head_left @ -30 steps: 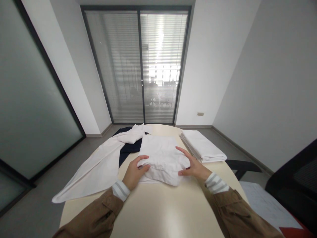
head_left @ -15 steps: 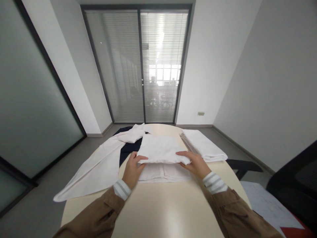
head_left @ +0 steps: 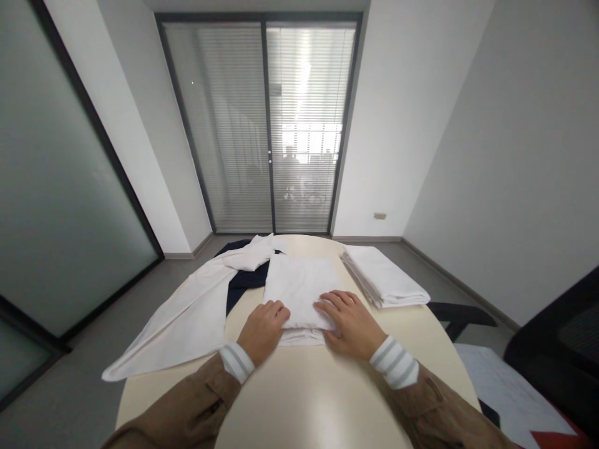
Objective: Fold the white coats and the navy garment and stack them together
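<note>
The folded white cloth (head_left: 297, 284) lies flat at the middle of the pale, round-edged counter (head_left: 309, 393), its layers showing along the near edge. The left hand (head_left: 266, 325) rests on its near left corner with fingers bent over the top; its thumb is hidden, so I cannot tell whether it grips. The right hand (head_left: 349, 321) lies across the near right part, fingers loosely spread on the top and thumb apart from them by the near edge.

On the left, a loose white garment (head_left: 187, 324) sprawls lengthwise, one pointed end hanging past the counter's rim. It partly covers a navy cloth (head_left: 246, 282), which crowds the left side of the folded cloth. On the right, a stack of folded white fabric (head_left: 384, 274) sits near, beyond the right hand, its corner reaching the counter's edge.

Past that edge stand a black chair (head_left: 561, 337) with its armrest (head_left: 461, 313) close to the rim, and white sheets (head_left: 505, 386) beside something red. Behind the counter is a glass door (head_left: 262, 125) with blinds.
</note>
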The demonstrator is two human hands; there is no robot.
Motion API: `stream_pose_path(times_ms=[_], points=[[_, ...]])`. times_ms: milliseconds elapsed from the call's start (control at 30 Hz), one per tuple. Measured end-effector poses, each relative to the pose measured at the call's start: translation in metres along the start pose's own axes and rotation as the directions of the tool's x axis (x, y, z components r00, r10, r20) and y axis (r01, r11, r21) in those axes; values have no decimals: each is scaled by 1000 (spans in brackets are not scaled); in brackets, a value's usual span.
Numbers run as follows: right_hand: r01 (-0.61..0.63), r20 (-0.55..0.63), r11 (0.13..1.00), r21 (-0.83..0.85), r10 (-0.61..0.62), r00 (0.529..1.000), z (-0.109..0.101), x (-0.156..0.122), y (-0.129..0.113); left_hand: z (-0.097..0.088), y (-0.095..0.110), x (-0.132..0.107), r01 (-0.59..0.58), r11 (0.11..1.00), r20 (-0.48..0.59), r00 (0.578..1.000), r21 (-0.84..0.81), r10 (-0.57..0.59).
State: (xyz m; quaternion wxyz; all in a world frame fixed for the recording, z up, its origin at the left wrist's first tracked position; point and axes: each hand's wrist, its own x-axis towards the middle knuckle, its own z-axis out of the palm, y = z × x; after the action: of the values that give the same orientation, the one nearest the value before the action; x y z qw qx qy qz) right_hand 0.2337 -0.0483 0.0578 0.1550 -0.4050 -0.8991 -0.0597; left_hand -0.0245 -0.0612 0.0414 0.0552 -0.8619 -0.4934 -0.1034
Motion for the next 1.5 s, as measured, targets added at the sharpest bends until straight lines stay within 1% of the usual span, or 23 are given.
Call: stream_pose_path(times_ms=[100,233,300,433,533,600,667,700,767,833,867,900,933,967,1000,1067,1100,1167,1233,1333,1400,1467,1500], points=[[-34,47,999,-30,35,998,8,4,-4,5,2,2,-43,998,42,998,48,41],[10,109,994,-111,3,994,13,8,-8,10,3,3,-82,994,34,996,71,80],[7,122,995,-104,6,992,12,8,-9,9,2,3,-118,991,42,992,70,115],[-40,145,998,-41,45,988,8,5,-11,2,3,2,-195,980,89,978,40,191],[-16,168,1000,14,14,986,6,4,-11,-3,5,0,-216,976,87,972,-12,216],[5,190,996,91,-23,981,5,4,-8,-4,5,-2,-229,973,80,970,-40,231],[-21,213,977,212,-25,977,4,5,-1,-3,4,-3,-235,969,72,968,-76,240],[-64,222,958,278,0,975,3,6,4,-3,3,-4,-229,968,66,969,-103,236],[-186,204,905,383,113,972,3,6,14,-2,1,-5,-186,967,50,979,-174,198],[-262,104,858,441,241,965,3,6,23,-1,-1,-5,-112,961,36,991,-253,125],[-255,31,854,454,271,962,3,5,25,0,-2,-4,-68,956,29,996,-285,79],[-221,-38,864,452,266,963,3,5,25,1,-3,-4,-23,950,20,999,-310,31],[-170,-86,885,433,228,970,4,5,24,1,-3,-3,15,945,12,1000,-328,-12],[-114,-100,909,401,167,981,6,4,21,3,-3,-3,40,940,5,999,-338,-41],[-63,-77,930,363,97,992,8,4,18,4,-3,-2,44,939,-3,999,-340,-48],[-8,51,954,300,-8,999,16,2,11,8,-2,-2,-21,948,-28,1000,-319,13],[-8,129,959,284,-30,991,20,2,9,11,-1,-3,-83,952,-44,996,-294,73],[-46,254,958,282,-28,967,28,1,6,17,-2,-4,-195,954,-67,980,-226,185],[-98,317,948,303,-4,948,33,1,6,24,-3,-6,-244,951,-51,970,-188,239],[-126,337,927,352,0,941,28,3,9,26,-8,-9,-245,944,16,967,-220,254],[-90,319,914,396,-46,947,18,5,11,22,-10,-10,-252,930,45,961,-267,273],[-72,304,881,468,-84,949,6,7,15,14,-10,-10,-271,905,40,953,-327,300],[-96,309,852,515,-80,948,0,8,18,9,-9,-10,-283,886,24,949,-368,313]])
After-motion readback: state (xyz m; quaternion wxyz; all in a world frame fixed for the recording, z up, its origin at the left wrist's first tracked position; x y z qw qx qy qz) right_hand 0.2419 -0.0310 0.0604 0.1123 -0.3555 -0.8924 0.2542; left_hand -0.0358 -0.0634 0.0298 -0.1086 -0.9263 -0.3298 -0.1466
